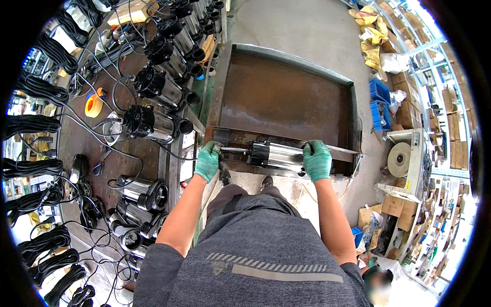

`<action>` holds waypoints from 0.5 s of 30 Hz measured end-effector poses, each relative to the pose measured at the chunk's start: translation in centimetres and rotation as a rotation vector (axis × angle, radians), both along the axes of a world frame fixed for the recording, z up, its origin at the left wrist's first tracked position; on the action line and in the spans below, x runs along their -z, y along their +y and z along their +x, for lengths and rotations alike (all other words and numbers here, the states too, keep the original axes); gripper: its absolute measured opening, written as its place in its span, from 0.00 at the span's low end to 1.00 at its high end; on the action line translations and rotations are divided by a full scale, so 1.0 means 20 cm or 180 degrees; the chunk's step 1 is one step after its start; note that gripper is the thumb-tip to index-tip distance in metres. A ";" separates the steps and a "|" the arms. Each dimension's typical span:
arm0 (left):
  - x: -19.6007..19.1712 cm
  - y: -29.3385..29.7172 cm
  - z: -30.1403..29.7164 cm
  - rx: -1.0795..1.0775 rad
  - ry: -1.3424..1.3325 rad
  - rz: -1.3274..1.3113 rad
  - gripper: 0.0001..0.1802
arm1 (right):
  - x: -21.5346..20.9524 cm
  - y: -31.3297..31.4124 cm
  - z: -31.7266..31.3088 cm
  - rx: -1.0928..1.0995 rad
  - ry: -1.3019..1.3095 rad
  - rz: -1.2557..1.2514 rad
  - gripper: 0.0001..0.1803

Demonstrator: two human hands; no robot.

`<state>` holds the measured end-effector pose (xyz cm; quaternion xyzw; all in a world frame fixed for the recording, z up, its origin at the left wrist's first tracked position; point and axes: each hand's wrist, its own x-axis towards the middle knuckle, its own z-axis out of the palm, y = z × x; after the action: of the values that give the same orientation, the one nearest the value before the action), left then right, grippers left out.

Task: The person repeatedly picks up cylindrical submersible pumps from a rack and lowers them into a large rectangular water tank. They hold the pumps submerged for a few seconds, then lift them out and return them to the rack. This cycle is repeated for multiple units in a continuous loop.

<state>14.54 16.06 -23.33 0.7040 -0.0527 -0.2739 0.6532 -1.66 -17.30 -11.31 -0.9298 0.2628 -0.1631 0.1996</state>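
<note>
Pump body, a shiny steel cylinder with a black end cap, lies on its side across the near edge of the rusty metal tray, just in front of the person's shoes. Both hands wear green gloves. The right hand is closed around the right end of the cylinder and holds it from above. The left hand is closed too, and it grips a thin metal rod that sticks out from the black end cap toward the left. So the pump body sits between the 2 hands, one hand at each end.

The tray is wide and shallow, brown with rust, with a raised green rim, and it stands on the grey concrete floor.

On the left is a dark workbench. A row of finished pumps with black heads and steel bodies lies along its right side, and a few more pumps lie nearer to the person. Black cables in coiled bundles are near the left edge of the bench, and loose cables run between the pumps. A roll of orange tape lies on the bench, well apart from the hands.

On the right of the tray I see blue crates, a round grinding wheel on a small stand, and shelves with cardboard boxes behind.
</note>
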 end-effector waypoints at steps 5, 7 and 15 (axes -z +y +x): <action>-0.19 -0.04 0.06 0.0279 0.1202 0.0368 0.16 | -0.01 0.00 0.00 0.0092 0.0149 0.0015 0.06; -0.22 -0.05 0.11 0.0470 0.1259 0.0520 0.16 | -0.02 0.01 0.00 0.0125 0.0182 0.0074 0.07; -0.16 0.04 0.17 0.1585 -0.0896 0.0643 0.27 | -0.01 0.00 0.00 0.0063 0.0140 0.0021 0.07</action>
<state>17.93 16.89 -20.18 0.7619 -0.2861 -0.3292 0.4789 -1.58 -17.30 -11.14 -0.9298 0.2768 -0.1438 0.1952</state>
